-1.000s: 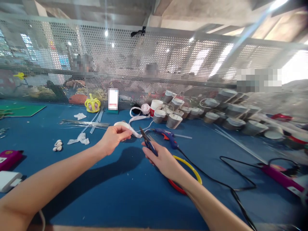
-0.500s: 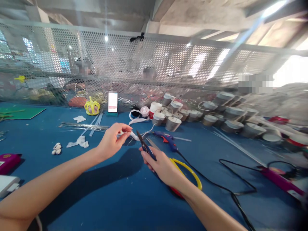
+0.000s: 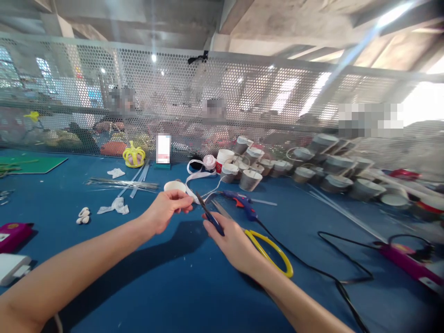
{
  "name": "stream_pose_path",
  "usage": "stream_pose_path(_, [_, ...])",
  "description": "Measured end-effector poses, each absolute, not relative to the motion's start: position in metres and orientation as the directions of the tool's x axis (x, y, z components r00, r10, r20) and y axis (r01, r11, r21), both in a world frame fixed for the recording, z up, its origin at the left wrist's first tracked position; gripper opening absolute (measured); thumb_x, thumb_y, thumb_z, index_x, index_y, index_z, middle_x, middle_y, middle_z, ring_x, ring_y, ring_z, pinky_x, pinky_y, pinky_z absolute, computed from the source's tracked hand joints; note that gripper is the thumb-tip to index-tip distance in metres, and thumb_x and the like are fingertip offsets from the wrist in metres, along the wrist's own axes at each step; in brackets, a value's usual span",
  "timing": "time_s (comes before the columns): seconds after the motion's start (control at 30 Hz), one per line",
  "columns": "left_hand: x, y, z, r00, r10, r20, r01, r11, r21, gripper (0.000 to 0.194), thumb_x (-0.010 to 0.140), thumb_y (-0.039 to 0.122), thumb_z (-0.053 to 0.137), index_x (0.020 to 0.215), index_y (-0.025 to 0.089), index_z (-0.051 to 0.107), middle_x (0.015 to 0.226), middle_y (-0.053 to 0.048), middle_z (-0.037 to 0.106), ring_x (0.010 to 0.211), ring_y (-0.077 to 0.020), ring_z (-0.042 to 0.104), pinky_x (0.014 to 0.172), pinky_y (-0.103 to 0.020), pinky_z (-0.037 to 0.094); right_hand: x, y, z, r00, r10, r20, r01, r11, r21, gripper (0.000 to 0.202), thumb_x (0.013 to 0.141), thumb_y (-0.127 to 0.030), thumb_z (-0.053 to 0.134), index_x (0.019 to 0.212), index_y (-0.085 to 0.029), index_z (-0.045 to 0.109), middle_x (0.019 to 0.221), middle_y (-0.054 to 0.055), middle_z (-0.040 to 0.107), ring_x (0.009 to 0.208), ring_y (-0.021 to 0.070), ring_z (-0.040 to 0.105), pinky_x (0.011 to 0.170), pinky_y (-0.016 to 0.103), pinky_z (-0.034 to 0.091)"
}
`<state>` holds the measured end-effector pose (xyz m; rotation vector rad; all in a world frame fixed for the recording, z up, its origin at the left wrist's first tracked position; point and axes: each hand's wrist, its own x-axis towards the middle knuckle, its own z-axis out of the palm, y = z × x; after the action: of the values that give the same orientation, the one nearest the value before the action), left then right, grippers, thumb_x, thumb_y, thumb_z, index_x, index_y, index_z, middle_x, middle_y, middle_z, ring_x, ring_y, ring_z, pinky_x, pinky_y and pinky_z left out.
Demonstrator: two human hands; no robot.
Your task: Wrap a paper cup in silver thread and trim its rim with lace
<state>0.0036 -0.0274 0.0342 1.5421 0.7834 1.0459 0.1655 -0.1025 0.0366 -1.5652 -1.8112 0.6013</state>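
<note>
My left hand (image 3: 170, 206) is closed in a pinch on the end of a white ribbon (image 3: 201, 175), mostly hidden by its fingers. The ribbon loops back over the table towards a pale pink rose-like roll (image 3: 209, 162). Behind the left fingers lies a white round piece (image 3: 174, 186). My right hand (image 3: 231, 238) grips dark pliers (image 3: 212, 219) with blue handles, their jaws pointing up and left close to the ribbon and left fingertips. Whether the jaws touch the ribbon I cannot tell. Under my right wrist lie scissors with yellow handles (image 3: 274, 252), blades partly showing.
A blue glue gun (image 3: 244, 203) with a black cable lies to the right. Several small grey buckets (image 3: 250, 180) stand behind it. Thin wires (image 3: 121, 184), a yellow crown-shaped piece (image 3: 134, 155), a phone (image 3: 163, 149) and a white bow (image 3: 114, 206) lie left and back. A perforated screen (image 3: 243, 92) closes the rear.
My left hand has dropped slightly and turned, uncovering the white round piece behind it. The pliers have moved slightly lower, and the ribbon stretch between them and the left fingers looks shorter.
</note>
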Motion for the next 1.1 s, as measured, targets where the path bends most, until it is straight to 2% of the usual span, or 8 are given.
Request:
stream_pose_path(0.07, [0.005, -0.026, 0.035, 0.474, 0.879, 0.055, -0.110, -0.003, 0.994, 0.026, 0.067, 0.038, 0.064, 0.065, 0.014, 0.055, 0.056, -0.001, 0.057, 0.054, -0.0111, 0.053, 0.054, -0.025, 0.039, 0.166, -0.102, 0.037, -0.059, 0.984, 0.166, 0.677, 0.162, -0.718, 0.026, 0.082, -0.038, 0.044, 0.083, -0.016, 0.057, 0.064, 0.001, 0.057, 0.058, 0.0148, 0.051, 0.056, 0.027, 0.041])
stream_pose_path(0.17, [-0.002, -0.024, 0.042, 0.477, 0.841, 0.255, 0.038, -0.310, 0.950, 0.019, 0.073, 0.033, 0.059, 0.080, 0.015, 0.057, 0.068, -0.004, 0.062, 0.064, -0.0138, 0.057, 0.061, -0.028, 0.043, 0.166, -0.102, 0.039, -0.044, 0.997, 0.060, 0.611, 0.074, -0.788, 0.028, 0.082, -0.041, 0.043, 0.085, -0.016, 0.055, 0.059, -0.002, 0.051, 0.049, 0.0116, 0.045, 0.046, 0.024, 0.037])
stream_pose_path(0.3, [-0.017, -0.020, 0.055, 0.497, 0.354, 0.792, 0.246, -0.933, 0.262, 0.019, 0.082, 0.015, 0.046, 0.098, 0.018, 0.056, 0.098, -0.009, 0.063, 0.094, -0.0185, 0.054, 0.082, -0.036, 0.043, 0.168, -0.103, 0.042, -0.052, 0.998, -0.031, 0.461, -0.003, -0.887, 0.027, 0.081, -0.043, 0.044, 0.082, -0.017, 0.050, 0.059, -0.004, 0.046, 0.046, 0.0085, 0.041, 0.042, 0.022, 0.035])
stream_pose_path(0.5, [-0.020, -0.015, 0.051, 0.631, 0.046, 0.775, 0.358, -0.903, -0.238, 0.013, 0.085, 0.018, 0.047, 0.093, 0.019, 0.058, 0.091, -0.004, 0.065, 0.091, -0.0167, 0.053, 0.077, -0.030, 0.041, 0.166, -0.107, 0.044, -0.114, 0.991, -0.067, 0.433, -0.011, -0.901, 0.026, 0.080, -0.043, 0.045, 0.075, -0.017, 0.047, 0.060, -0.003, 0.046, 0.045, 0.0070, 0.041, 0.042, 0.020, 0.035])
stream_pose_path(0.7, [-0.010, -0.022, 0.041, 0.406, 0.372, 0.834, 0.346, -0.908, 0.237, 0.015, 0.079, 0.029, 0.057, 0.070, 0.020, 0.063, 0.070, -0.003, 0.062, 0.073, -0.0159, 0.051, 0.067, -0.031, 0.038, 0.162, -0.109, 0.044, -0.092, 0.995, -0.022, 0.548, 0.032, -0.836, 0.024, 0.083, -0.040, 0.041, 0.079, -0.017, 0.050, 0.060, -0.002, 0.049, 0.047, 0.0092, 0.042, 0.044, 0.022, 0.035])
stream_pose_path(0.87, [0.005, -0.027, 0.033, 0.438, 0.887, 0.144, -0.028, -0.146, 0.989, 0.030, 0.072, 0.041, 0.060, 0.064, 0.012, 0.058, 0.054, 0.000, 0.051, 0.048, -0.0083, 0.043, 0.048, -0.024, 0.034, 0.163, -0.105, 0.041, -0.034, 0.988, 0.152, 0.689, 0.133, -0.712, 0.024, 0.082, -0.037, 0.044, 0.083, -0.017, 0.056, 0.065, 0.001, 0.056, 0.058, 0.0143, 0.049, 0.054, 0.026, 0.038])
stream_pose_path(1.0, [-0.003, -0.027, 0.043, 0.497, 0.815, 0.298, 0.087, -0.388, 0.917, 0.023, 0.073, 0.031, 0.060, 0.087, 0.013, 0.058, 0.072, -0.004, 0.059, 0.064, -0.0126, 0.054, 0.062, -0.028, 0.043, 0.168, -0.102, 0.039, -0.041, 0.997, 0.061, 0.616, 0.073, -0.784, 0.026, 0.082, -0.041, 0.042, 0.079, -0.017, 0.052, 0.059, -0.002, 0.050, 0.049, 0.0113, 0.044, 0.047, 0.025, 0.036])
stream_pose_path(1.1, [-0.016, -0.024, 0.055, 0.613, 0.418, 0.670, 0.221, -0.905, 0.363, 0.035, 0.071, 0.017, 0.060, 0.105, 0.016, 0.053, 0.104, -0.011, 0.057, 0.098, -0.0214, 0.051, 0.084, -0.038, 0.041, 0.170, -0.101, 0.039, -0.059, 0.998, -0.014, 0.494, 0.017, -0.869, 0.026, 0.082, -0.042, 0.042, 0.084, -0.017, 0.050, 0.060, -0.003, 0.047, 0.046, 0.0090, 0.041, 0.042, 0.022, 0.034])
